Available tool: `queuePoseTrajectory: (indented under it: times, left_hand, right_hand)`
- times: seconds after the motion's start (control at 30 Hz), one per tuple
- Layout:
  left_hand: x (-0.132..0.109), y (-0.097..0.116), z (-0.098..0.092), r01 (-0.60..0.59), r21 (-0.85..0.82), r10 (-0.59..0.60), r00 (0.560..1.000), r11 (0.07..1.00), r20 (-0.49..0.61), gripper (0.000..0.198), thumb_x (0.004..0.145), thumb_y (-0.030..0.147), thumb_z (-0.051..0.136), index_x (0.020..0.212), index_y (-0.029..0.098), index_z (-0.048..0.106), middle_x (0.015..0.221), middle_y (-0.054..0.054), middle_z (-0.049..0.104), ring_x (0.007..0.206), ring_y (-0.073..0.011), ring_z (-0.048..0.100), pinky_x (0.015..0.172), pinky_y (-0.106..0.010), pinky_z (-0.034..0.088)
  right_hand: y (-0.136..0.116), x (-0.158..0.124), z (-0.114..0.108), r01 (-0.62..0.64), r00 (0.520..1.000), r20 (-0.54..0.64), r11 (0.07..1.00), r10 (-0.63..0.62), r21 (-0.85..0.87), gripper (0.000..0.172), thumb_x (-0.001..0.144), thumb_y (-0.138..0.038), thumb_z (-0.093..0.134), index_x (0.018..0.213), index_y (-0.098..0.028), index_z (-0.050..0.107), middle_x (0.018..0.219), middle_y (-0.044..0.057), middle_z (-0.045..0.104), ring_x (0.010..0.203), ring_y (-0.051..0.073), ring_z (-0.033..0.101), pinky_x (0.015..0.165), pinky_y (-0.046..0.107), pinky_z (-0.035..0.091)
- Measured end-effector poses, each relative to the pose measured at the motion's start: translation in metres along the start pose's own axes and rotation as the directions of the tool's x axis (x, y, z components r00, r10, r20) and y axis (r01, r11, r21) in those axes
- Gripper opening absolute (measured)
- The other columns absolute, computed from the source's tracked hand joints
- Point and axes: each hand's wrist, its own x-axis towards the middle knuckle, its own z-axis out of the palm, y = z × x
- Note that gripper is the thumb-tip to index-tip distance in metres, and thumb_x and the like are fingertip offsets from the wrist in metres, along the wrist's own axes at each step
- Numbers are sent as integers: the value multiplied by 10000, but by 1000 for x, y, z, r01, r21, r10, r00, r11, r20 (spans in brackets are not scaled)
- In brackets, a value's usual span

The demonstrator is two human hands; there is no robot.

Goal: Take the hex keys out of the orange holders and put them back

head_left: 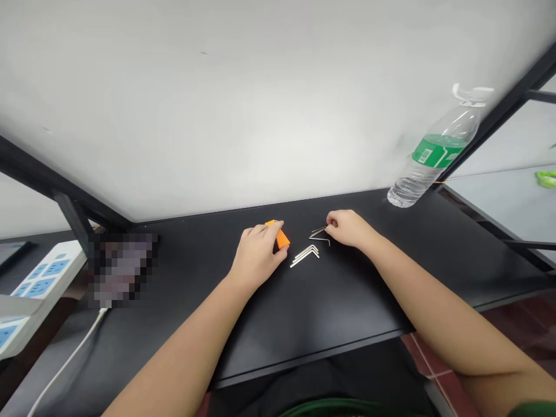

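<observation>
My left hand (256, 252) grips an orange plastic piece (282, 238) on the black tabletop, thumb on the near side and fingers over the top. It looks like a hex key holder, though much of it is covered. To the right, the fingertips of my right hand (348, 227) are pinched at the end of a thin hex key (319, 230). Another L-shaped hex key (320, 239) lies just below those fingers. Between the hands and closer to me, several silver hex keys (306, 255) lie side by side, their bends pointing away.
A large water bottle (438, 152) with a green label stands at the back right near a black frame post. On the left are a blurred-out device (124, 269) with a white cable (69, 359) and a power strip (52, 269). A pale wall (260, 116) closes the back.
</observation>
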Motion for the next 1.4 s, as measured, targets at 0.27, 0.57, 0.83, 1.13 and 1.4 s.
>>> queuePoseTrajectory:
  times: [0.27,0.57,0.83,1.13,1.4]
  left_hand:
    - [-1,4,-2,9,-27,-9,1000,1000,-1,512,891,310,682,1380,211,561,1246,-122,718,1163,-311,658,1036,-504,466]
    - [-2,4,-1,17,-31,-18,1000,999,-18,509,889,321,684,1374,222,566,1246,-117,714,1158,-307,656,1046,-506,459]
    - [-1,3,-2,34,-41,-34,999,999,1,512,889,330,691,1373,222,567,1258,-114,712,1165,-306,656,1051,-510,460]
    - [-1,1,1,37,-53,-37,999,998,9,516,885,344,692,1375,239,567,1267,-104,713,1174,-309,658,1055,-511,461]
    - [1,5,-2,51,-63,-50,999,997,3,510,881,339,694,1364,226,577,1285,-103,715,1181,-311,662,1054,-510,473]
  right_hand:
    - [8,-1,-3,232,966,90,966,-243,115,257,880,-154,600,1079,-187,758,1125,88,668,846,171,649,821,298,510]
    - [-11,-14,-8,285,934,192,952,-302,111,178,867,-192,614,996,-197,736,1050,73,645,823,177,624,758,295,496]
    - [-19,-25,-11,323,918,220,944,-331,71,268,846,-181,631,1098,-211,716,1084,77,654,813,183,629,707,287,471]
    - [-10,-18,-5,299,935,200,954,-294,2,197,889,-186,621,1057,-219,719,1062,71,643,783,171,613,676,288,435]
    - [-15,-16,2,340,931,143,940,-337,3,128,971,-325,646,941,-223,718,1006,49,621,817,167,606,707,281,421]
